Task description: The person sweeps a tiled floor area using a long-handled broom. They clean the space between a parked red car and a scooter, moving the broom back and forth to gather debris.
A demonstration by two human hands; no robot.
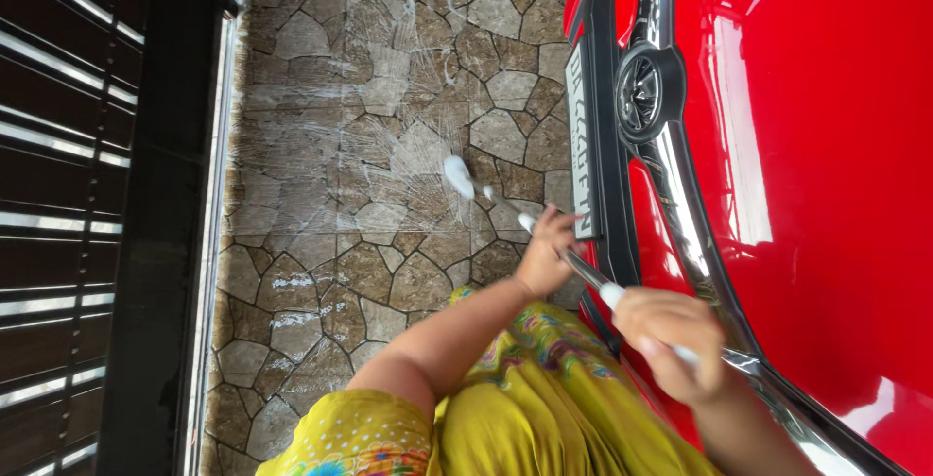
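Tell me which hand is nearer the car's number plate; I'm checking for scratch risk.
Left. The left hand grips the wand right beside the number plate; the right hand holds it farther back.

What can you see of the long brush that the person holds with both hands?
The brush is a thin stick with a white head at its far end, over the wet stone floor. Its shaft looks metallic with white sections. The left hand grips its middle; the right hand grips the near end. It lies slanted beside the red car, near the number plate.
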